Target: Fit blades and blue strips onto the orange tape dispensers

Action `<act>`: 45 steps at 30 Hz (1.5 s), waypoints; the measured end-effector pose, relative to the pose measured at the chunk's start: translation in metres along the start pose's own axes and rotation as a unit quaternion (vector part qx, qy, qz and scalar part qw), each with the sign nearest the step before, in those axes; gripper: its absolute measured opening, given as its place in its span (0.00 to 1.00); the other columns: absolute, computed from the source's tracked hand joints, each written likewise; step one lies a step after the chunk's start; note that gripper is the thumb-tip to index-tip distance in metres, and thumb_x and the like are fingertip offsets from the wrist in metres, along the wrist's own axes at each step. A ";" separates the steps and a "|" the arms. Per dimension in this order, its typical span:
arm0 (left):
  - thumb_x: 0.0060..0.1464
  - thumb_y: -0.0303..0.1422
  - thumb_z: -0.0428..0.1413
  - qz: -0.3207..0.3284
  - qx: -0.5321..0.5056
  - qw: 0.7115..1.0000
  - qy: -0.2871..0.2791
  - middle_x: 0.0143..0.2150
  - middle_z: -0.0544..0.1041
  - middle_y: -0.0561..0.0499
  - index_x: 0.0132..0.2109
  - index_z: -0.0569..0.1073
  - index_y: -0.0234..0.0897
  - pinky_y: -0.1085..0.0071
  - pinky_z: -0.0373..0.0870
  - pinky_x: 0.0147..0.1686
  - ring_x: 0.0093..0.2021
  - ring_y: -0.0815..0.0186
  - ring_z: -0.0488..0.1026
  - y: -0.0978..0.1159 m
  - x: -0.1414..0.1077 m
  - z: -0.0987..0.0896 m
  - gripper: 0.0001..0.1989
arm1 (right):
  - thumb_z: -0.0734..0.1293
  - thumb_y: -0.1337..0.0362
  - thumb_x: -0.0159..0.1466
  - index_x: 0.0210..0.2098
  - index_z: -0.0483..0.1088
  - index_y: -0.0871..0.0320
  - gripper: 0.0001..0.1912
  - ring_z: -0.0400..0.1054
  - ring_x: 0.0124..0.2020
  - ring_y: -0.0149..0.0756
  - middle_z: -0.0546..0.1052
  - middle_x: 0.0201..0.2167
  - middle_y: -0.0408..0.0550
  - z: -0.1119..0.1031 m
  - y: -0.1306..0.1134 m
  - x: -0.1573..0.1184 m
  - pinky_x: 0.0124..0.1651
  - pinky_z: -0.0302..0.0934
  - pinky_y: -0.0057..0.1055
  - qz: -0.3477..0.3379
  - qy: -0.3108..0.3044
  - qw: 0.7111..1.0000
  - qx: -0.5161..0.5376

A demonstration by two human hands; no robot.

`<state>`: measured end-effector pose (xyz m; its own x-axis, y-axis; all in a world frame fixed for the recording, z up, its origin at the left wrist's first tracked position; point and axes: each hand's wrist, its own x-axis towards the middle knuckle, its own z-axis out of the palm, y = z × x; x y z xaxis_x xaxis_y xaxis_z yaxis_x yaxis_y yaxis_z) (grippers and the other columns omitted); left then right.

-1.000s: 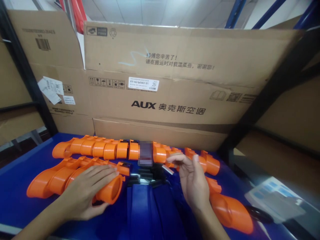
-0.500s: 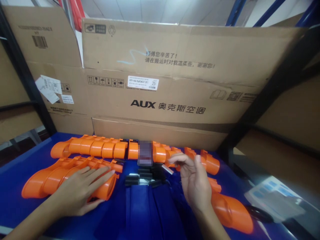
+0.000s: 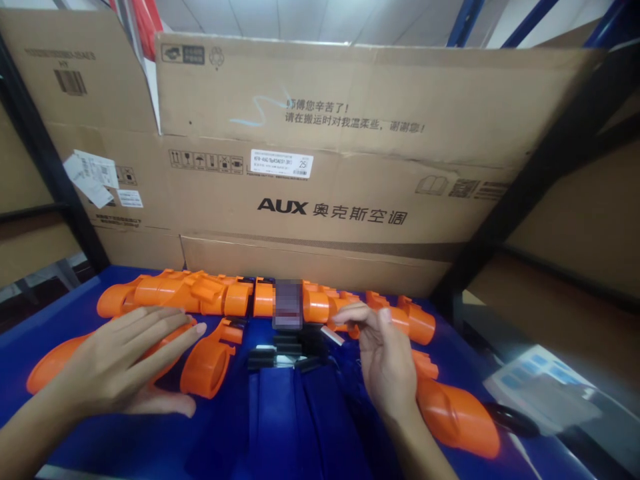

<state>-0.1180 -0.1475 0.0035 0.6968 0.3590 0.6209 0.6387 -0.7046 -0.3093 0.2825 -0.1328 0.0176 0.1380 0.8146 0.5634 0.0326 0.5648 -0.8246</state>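
My left hand [image 3: 135, 363] is spread over the front-left row of orange curved plastic pieces [image 3: 55, 370], fingers stretched and thumb apart. It covers much of that row, so contact beneath the palm is partly hidden. Just right of its fingertips, a single orange ring-shaped piece [image 3: 207, 367] stands apart. My right hand [image 3: 387, 357] hovers over the right side with loosely bent fingers, thumb raised and nothing visible in it. Close to its wrist lie more orange curved pieces [image 3: 457, 420]. Between the hands are dark blue straps [image 3: 280, 413] with black clips [image 3: 287, 345] at their far ends.
A back row of orange pieces [image 3: 237, 300] runs along the cardboard panel [image 3: 335, 173]. A blurred dark rectangular object [image 3: 289, 305] stands midway. A transparent plastic container [image 3: 545, 387] sits at right, near a black rounded object [image 3: 513, 419]. Black frame posts [image 3: 520, 180] flank the blue surface.
My left hand has shifted left, along with part of the front row, leaving a gap before one orange piece. An orange part now sticks up above its fingers. My right hand has barely moved.
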 end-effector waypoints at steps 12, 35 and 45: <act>0.55 0.25 0.63 0.054 -0.259 0.961 0.082 0.57 0.81 0.46 0.65 0.71 0.52 0.43 0.71 0.61 0.59 0.47 0.76 0.099 0.113 0.062 0.32 | 0.66 0.50 0.69 0.47 0.77 0.55 0.17 0.71 0.28 0.39 0.79 0.26 0.44 0.015 0.006 -0.001 0.35 0.66 0.35 0.107 -0.089 0.990 -0.030; 0.54 0.43 0.66 -0.518 -0.711 0.453 0.146 0.31 0.81 0.51 0.53 0.77 0.37 0.74 0.70 0.30 0.28 0.67 0.76 0.116 0.144 0.090 0.23 | 0.63 0.50 0.71 0.26 0.73 0.54 0.21 0.66 0.22 0.38 0.73 0.20 0.44 -0.028 0.025 0.019 0.27 0.51 0.30 0.030 -0.089 0.905 -0.416; 0.58 0.42 0.63 -0.490 -0.695 0.497 0.174 0.28 0.74 0.57 0.58 0.69 0.41 0.75 0.66 0.29 0.25 0.71 0.70 0.119 0.139 0.096 0.24 | 0.69 0.62 0.64 0.32 0.78 0.55 0.07 0.74 0.30 0.41 0.80 0.28 0.50 -0.029 0.031 0.012 0.28 0.48 0.30 0.074 -0.227 0.722 -0.649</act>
<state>0.0856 -0.1227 -0.0162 0.0212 0.9891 0.1455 -0.3939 -0.1255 0.9106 0.3142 -0.1096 -0.0022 -0.0930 0.9793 0.1797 0.9922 0.1062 -0.0652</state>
